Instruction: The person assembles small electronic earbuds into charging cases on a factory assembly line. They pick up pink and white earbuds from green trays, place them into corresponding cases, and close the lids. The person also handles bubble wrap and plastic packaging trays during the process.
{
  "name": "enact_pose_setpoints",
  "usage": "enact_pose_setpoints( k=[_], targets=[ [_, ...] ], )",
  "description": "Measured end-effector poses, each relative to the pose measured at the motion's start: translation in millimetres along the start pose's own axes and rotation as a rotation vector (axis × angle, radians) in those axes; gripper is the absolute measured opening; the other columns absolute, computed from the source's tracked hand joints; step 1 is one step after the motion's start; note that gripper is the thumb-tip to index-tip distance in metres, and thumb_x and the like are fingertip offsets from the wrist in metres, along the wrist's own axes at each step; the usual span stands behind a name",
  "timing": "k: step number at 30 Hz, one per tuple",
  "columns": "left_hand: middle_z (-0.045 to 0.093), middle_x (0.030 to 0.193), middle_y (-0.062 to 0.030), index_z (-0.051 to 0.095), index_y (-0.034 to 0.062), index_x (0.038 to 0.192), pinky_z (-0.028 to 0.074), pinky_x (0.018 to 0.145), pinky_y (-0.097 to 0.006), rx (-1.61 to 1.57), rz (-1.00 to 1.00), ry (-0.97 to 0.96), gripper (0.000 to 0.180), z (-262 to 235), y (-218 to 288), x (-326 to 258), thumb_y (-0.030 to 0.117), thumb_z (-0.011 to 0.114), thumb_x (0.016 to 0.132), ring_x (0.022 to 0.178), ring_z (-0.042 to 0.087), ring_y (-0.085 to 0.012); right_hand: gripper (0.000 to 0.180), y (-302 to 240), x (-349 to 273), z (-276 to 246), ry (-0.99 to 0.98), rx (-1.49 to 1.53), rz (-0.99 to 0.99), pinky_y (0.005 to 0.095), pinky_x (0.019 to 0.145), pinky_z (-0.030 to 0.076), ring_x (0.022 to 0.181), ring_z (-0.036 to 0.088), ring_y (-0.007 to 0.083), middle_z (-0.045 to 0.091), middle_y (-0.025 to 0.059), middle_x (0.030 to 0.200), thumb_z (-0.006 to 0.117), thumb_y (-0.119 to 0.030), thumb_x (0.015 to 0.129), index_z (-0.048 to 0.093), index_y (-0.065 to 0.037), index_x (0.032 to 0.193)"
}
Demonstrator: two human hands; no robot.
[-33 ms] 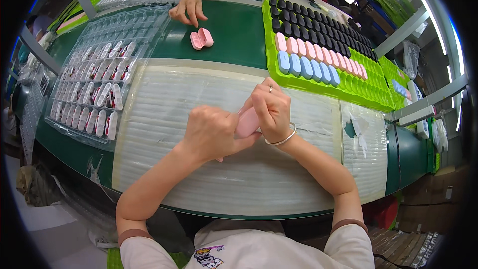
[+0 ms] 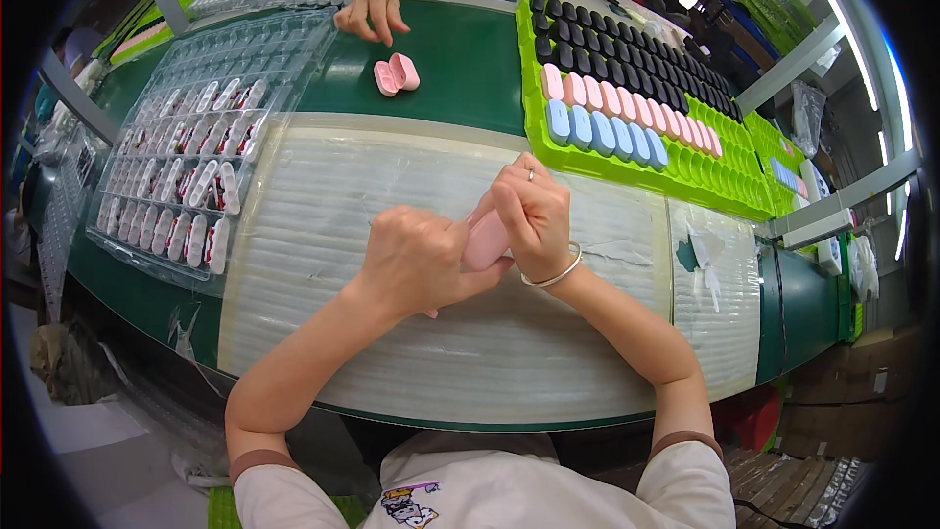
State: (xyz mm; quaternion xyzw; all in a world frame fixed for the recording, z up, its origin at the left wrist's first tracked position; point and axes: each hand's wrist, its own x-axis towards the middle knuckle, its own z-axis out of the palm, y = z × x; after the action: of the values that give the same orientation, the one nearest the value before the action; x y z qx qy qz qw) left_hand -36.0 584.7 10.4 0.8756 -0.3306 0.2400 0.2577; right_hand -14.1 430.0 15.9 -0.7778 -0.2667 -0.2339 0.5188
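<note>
"over the pale mat (image 2: 411, 372), what do the hands have?"

"a pink case (image 2: 486, 243), gripped between the two. the left hand (image 2: 411, 260) has its fingers clamped on one side, thumb along the lower edge; the right hand (image 2: 534, 220), with a bracelet (image 2: 554, 279) at the wrist, is clamped on the other."

"and beyond the mat?"

"an open pink case (image 2: 387, 81) on the green surface (image 2: 460, 69), just beside another person's hand (image 2: 372, 12)."

"to the sides?"

"at left, a clear tray (image 2: 264, 49) with rows of white pieces (image 2: 204, 184); at right, a bright green tray (image 2: 627, 181) holding black, pink and blue cases (image 2: 590, 130)."
</note>
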Motion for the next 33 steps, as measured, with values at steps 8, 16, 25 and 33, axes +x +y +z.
enact_pose_setpoints(
  k=[8,16,25,33],
  targets=[
    [0.051,0.043,-0.0063,0.056,0.0078,0.049,0.039,0.040,-0.032,-0.050,-0.058,-0.058,0.035,7,9,-3,0.036,0.074,0.060,0.035,0.049,-0.0213,0.058,8,-14,5,0.054,0.203,0.197,0.0295,0.053,0.037,0.055,0.041,0.0181,0.052,0.0057,0.051,0.026,-0.027,0.097,0.056,-0.004,0.053],
    [0.047,0.038,-0.0042,0.056,0.0094,0.049,0.036,0.037,-0.031,0.007,-0.034,-0.009,0.033,11,7,-5,0.036,0.073,0.061,0.032,0.046,-0.0192,0.056,14,-9,6,0.030,0.098,0.050,0.0310,0.054,0.038,0.056,0.040,0.0201,0.051,0.0057,0.051,0.025,-0.023,0.096,0.054,-0.006,0.052],
    [0.045,0.037,-0.0029,0.053,0.0108,0.047,0.032,0.038,-0.029,0.089,-0.007,-0.004,0.035,16,8,-5,0.036,0.073,0.059,0.030,0.042,-0.0168,0.055,24,-17,9,0.028,0.217,0.178,0.0305,0.054,0.038,0.056,0.043,0.0186,0.053,0.0072,0.053,0.027,-0.023,0.096,0.055,-0.004,0.052],
    [0.040,0.035,-0.0012,0.049,0.0122,0.046,0.026,0.039,-0.028,0.163,0.024,0.067,0.034,12,16,-5,0.034,0.072,0.058,0.031,0.040,-0.0160,0.059,15,-13,5,0.046,0.239,0.039,0.0287,0.054,0.038,0.055,0.042,0.0157,0.053,0.0060,0.053,0.022,-0.026,0.097,0.054,-0.004,0.053]
  ],
)
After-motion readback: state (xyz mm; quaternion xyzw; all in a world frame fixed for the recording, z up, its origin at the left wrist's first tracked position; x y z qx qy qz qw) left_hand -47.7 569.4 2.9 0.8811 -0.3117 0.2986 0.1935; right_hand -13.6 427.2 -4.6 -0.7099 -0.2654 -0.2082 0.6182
